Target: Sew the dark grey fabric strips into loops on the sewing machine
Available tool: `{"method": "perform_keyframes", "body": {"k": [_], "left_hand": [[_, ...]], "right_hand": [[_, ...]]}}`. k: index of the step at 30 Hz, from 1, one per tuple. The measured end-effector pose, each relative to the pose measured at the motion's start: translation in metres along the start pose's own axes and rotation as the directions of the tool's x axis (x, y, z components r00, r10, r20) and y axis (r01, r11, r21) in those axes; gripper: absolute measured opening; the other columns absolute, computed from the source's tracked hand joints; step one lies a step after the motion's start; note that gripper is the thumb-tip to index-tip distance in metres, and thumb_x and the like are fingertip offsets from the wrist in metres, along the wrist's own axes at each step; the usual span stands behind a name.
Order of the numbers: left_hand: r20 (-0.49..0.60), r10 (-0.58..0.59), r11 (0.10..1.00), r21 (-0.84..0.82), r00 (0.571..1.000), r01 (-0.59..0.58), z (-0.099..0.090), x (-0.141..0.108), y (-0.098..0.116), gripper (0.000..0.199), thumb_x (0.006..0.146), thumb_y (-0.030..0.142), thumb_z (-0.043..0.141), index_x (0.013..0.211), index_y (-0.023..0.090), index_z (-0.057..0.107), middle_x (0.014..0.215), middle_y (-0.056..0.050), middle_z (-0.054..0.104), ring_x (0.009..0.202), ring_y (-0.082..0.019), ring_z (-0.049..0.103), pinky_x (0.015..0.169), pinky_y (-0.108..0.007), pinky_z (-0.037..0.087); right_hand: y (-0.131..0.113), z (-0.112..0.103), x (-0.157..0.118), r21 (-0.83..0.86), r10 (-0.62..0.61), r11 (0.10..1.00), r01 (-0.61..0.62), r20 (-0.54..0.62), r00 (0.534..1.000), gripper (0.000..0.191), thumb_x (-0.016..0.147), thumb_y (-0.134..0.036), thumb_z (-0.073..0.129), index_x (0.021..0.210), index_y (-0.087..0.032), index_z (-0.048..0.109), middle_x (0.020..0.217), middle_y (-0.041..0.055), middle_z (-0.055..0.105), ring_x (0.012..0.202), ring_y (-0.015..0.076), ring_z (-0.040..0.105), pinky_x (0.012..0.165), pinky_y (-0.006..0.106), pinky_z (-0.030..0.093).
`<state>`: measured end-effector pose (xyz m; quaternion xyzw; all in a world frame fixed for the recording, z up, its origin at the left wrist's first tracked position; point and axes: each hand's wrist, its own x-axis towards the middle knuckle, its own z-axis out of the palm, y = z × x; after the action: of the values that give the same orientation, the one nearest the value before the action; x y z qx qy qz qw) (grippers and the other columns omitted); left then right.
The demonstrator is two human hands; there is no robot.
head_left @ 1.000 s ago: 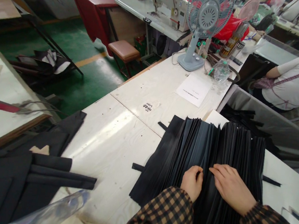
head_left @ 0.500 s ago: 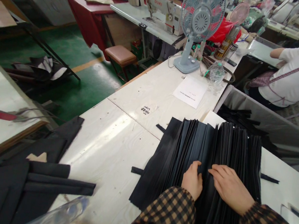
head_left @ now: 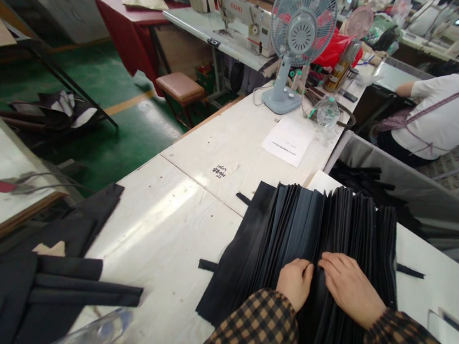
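A wide row of dark fabric pieces (head_left: 245, 251) stands on edge, packed together on the white table (head_left: 165, 231). Its middle pieces look blue-grey, the others black. My left hand (head_left: 295, 281) rests on the blue-grey part with its fingers curled in; what they grip, if anything, is hidden. To its right, my right hand (head_left: 349, 285) lies over the black pieces, thumb and fingertips pressed together at the gap between the two parts. Black strips stick out from under the row on both sides.
Beyond the row are a paper sheet (head_left: 288, 141), a fan (head_left: 298, 42) and a plastic bottle (head_left: 327, 114). Black cloth (head_left: 69, 231) hangs at the left edge. A person (head_left: 439, 113) sits at the right, behind a grey bin (head_left: 424, 208) of black pieces.
My left hand's fingers have curled in and dropped slightly lower on the fabric. My right hand stays almost in place. The view has shifted a little.
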<state>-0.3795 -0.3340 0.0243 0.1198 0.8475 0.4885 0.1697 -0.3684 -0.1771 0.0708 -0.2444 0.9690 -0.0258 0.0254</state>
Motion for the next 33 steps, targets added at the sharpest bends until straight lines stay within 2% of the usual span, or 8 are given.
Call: {"method": "perform_keyframes", "body": {"k": [3,7,12,17,22,26,31,33], "left_hand": [[-0.018,-0.026,0.999,-0.044,1.000,0.025,0.000,0.002,-0.004,0.021,0.083,0.020,0.036,0.089,0.020,0.057,0.072,-0.001,0.059,0.069,-0.014,0.057,0.066,-0.025,0.044],[-0.065,-0.069,0.994,-0.088,0.996,0.063,0.000,0.001,-0.006,0.042,0.076,0.009,0.039,0.116,0.020,0.039,0.074,0.001,0.059,0.069,-0.013,0.057,0.063,-0.023,0.045],[-0.076,-0.031,0.994,-0.106,0.997,0.022,0.000,0.004,0.000,0.019,0.079,0.016,0.041,0.092,0.022,0.054,0.088,-0.001,0.059,0.080,-0.014,0.057,0.075,-0.025,0.044],[-0.095,-0.037,0.995,-0.094,0.995,0.028,0.000,0.006,0.003,0.014,0.078,0.022,0.045,0.086,0.020,0.056,0.086,-0.003,0.058,0.079,-0.016,0.056,0.075,-0.030,0.044],[-0.097,-0.032,0.996,-0.089,0.995,0.023,0.003,0.006,0.000,0.015,0.080,0.023,0.043,0.087,0.021,0.057,0.085,-0.002,0.057,0.078,-0.015,0.056,0.075,-0.029,0.044],[-0.096,-0.045,0.996,-0.078,0.994,0.038,0.005,0.006,0.000,0.018,0.080,0.018,0.040,0.084,0.020,0.057,0.084,-0.003,0.057,0.077,-0.016,0.056,0.074,-0.030,0.045],[-0.097,-0.041,0.997,-0.071,0.994,0.034,0.004,0.002,0.005,0.038,0.074,0.006,0.039,0.107,0.021,0.047,0.096,-0.003,0.056,0.084,-0.015,0.056,0.077,-0.029,0.045],[-0.084,-0.021,0.998,-0.068,0.996,0.016,0.003,0.000,0.006,0.039,0.074,0.005,0.038,0.107,0.022,0.047,0.097,-0.003,0.055,0.085,-0.015,0.056,0.078,-0.028,0.045]], "right_hand": [[0.000,0.001,0.000,0.008,0.004,1.000,-0.004,0.007,1.000,0.026,0.082,-0.016,0.038,0.102,-0.016,0.055,0.106,0.0061,0.055,0.099,0.0193,0.046,0.087,0.037,0.036],[0.000,0.002,0.000,0.006,0.010,1.000,-0.010,0.001,1.000,0.026,0.082,-0.016,0.038,0.102,-0.017,0.055,0.106,0.0061,0.054,0.100,0.0195,0.046,0.086,0.037,0.036],[0.001,0.003,0.000,-0.010,-0.010,1.000,0.010,-0.028,1.000,0.026,0.081,-0.016,0.037,0.101,-0.017,0.055,0.104,0.0063,0.056,0.099,0.0190,0.048,0.086,0.037,0.037],[0.002,0.004,-0.002,-0.028,-0.015,1.000,0.015,-0.013,1.000,0.026,0.081,-0.017,0.038,0.102,-0.016,0.055,0.106,0.0069,0.055,0.099,0.0194,0.047,0.086,0.037,0.036],[0.000,0.002,0.000,-0.056,-0.010,0.998,0.011,0.011,1.000,0.033,0.082,-0.016,0.037,0.112,-0.015,0.049,0.107,0.0079,0.054,0.100,0.0201,0.047,0.085,0.038,0.036],[-0.001,-0.001,0.003,-0.039,0.006,0.999,-0.005,0.043,0.999,0.030,0.080,-0.015,0.038,0.106,-0.016,0.052,0.107,0.0069,0.054,0.099,0.0198,0.047,0.086,0.037,0.036],[-0.001,-0.001,0.003,-0.025,-0.006,1.000,0.007,0.020,1.000,0.029,0.079,-0.015,0.039,0.103,-0.018,0.054,0.105,0.0061,0.054,0.098,0.0199,0.047,0.085,0.037,0.037],[-0.001,0.000,0.002,-0.022,-0.006,1.000,0.006,0.006,1.000,0.029,0.079,-0.014,0.039,0.103,-0.018,0.054,0.105,0.0059,0.054,0.098,0.0198,0.047,0.085,0.037,0.037]]}}
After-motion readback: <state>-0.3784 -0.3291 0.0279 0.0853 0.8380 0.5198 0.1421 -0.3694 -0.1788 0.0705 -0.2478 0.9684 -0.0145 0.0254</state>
